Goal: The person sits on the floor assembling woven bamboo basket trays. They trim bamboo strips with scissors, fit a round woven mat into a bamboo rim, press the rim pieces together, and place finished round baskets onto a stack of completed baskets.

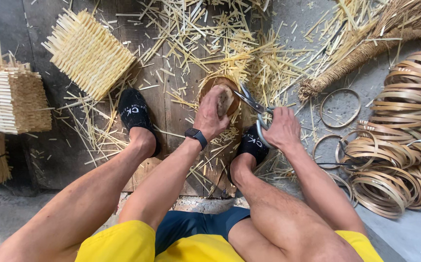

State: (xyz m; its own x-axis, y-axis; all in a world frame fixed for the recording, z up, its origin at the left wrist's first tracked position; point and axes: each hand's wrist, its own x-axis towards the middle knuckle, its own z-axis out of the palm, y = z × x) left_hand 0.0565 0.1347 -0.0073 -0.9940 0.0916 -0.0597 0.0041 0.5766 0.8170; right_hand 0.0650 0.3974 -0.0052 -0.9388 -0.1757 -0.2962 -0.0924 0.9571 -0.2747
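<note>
Between our feet, on the plank (171, 97), our left hand (210, 116) curled over a small round basket (227, 99) — wrist bent down, right hand (280, 128) gripping scissors (254, 104), blades parted at its rim — straw offcuts (249, 53) all around.

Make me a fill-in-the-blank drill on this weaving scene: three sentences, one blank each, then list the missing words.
1. The right hand grips a pair of metal ____.
2. The left hand presses on a small round woven piece, and its wrist wears a black ____.
3. A pile of bamboo hoops lies on the person's ____ side.

Missing words: scissors; watch; right
</note>
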